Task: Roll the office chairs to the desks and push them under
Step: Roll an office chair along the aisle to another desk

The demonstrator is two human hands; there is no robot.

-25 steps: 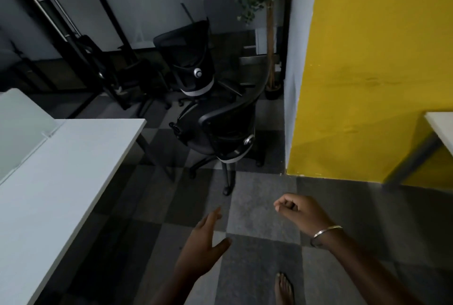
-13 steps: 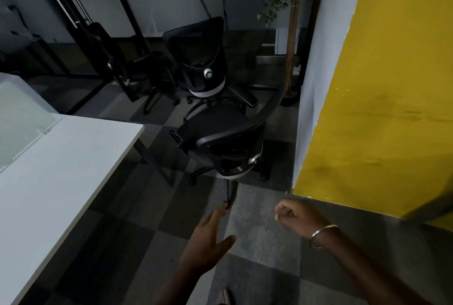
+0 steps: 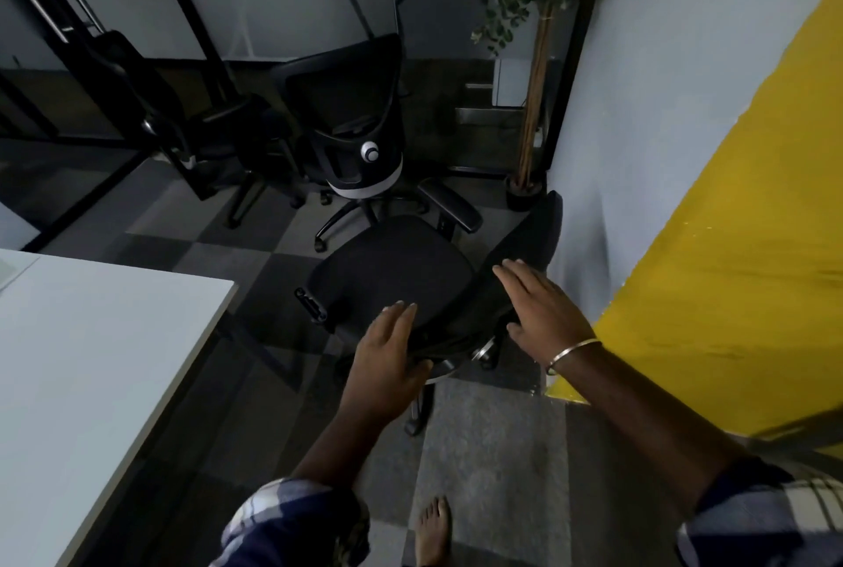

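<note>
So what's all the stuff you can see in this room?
office chairs: three, black; nearest chair mid-floor, second chair behind it, third chair back left
desk: one, white, left
plant: one, green with a thin trunk, dark pot, back corner
wall: yellow and white, right
carpet: grey checked tiles
bangle: one, silver, right wrist
foot: one, bare, bottom edge
hands: two, open; left hand and right hand at the nearest chair's backrest
</note>
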